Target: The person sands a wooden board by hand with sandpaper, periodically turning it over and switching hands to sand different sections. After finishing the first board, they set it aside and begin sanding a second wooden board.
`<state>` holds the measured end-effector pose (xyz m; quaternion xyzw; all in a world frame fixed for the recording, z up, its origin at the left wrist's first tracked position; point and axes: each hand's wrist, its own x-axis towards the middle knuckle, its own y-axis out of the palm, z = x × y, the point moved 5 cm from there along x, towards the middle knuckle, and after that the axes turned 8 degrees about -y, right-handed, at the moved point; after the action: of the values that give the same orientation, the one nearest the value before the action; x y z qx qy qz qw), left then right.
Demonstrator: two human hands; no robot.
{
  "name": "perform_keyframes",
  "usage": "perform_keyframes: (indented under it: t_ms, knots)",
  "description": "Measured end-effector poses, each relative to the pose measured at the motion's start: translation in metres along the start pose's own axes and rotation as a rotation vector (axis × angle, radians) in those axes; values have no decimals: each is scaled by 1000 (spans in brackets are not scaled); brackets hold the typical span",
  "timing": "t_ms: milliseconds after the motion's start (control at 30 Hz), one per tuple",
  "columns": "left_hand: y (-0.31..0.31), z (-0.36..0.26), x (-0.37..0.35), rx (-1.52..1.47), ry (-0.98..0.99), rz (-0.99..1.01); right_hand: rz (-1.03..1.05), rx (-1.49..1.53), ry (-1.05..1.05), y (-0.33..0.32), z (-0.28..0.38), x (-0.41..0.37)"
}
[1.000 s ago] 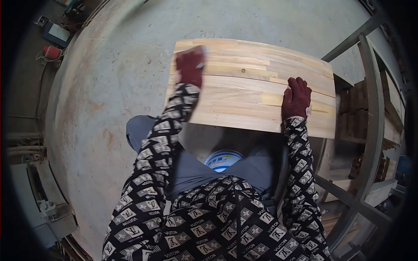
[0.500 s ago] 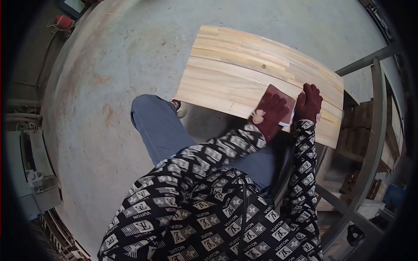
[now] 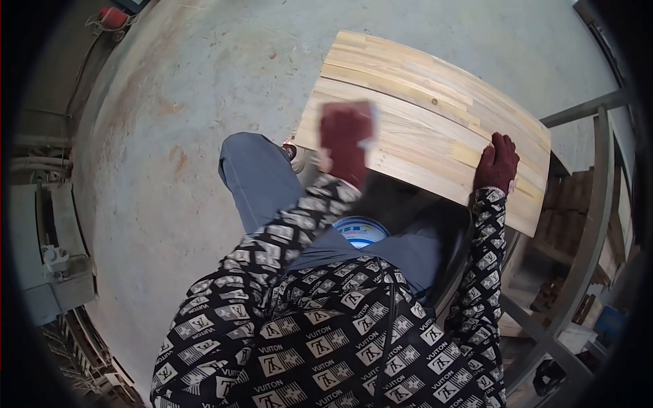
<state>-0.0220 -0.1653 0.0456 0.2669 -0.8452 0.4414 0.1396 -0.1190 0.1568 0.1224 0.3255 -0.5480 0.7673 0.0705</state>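
A light wooden panel (image 3: 408, 129) made of joined strips lies across in front of me, with lengthwise seams and a small knot. Near its left end, my left hand (image 3: 344, 139), in a dark red glove, holds a reddish-brown abrasive sheet (image 3: 373, 117) against the surface. Motion blurs that hand and the sheet. My right hand (image 3: 497, 162), gloved the same way, rests with its fingers laid on the panel near the right end and holds nothing.
Below the panel, a round bucket lid (image 3: 360, 231) shows between my legs. A metal frame (image 3: 592, 204) stands at the right, with stacked wood pieces (image 3: 568, 211) behind it. Grey machinery (image 3: 54, 251) is at the far left, and a red object (image 3: 113, 18) at the upper left.
My left hand has swept leftward along the panel with the sheet, uncovering the bucket lid. My right hand remains on the right end. The whole view has shifted slightly.
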Motion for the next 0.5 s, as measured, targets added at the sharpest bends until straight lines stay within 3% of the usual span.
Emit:
perform_keyframes:
  t_ms: [33,67,133,200,267,333,400,467,500]
  knots:
    - [17,-36,-13,96,9,124,26,12,28,-1,1,0]
    - [17,-72,-17,90,0,106,50,21,53,-1,1,1]
    - [34,-132,-26,-94,2,623,5,20,9,3,0,-3]
    - [26,-156,-32,-335,298,467,-19,91,6,8,-5,-8]
    - [26,-167,-18,-245,364,403,63,348,87,18,-20,-14]
    - [1,-174,9,-322,300,366,52,850,442,25,-22,-43]
    - [1,-163,15,-223,296,289,32,1538,655,21,28,-61]
    - [-23,-156,16,-233,319,232,185,1649,326,-15,113,-54]
    - [-9,-155,12,-235,321,242,180,1648,337,-20,132,-62]
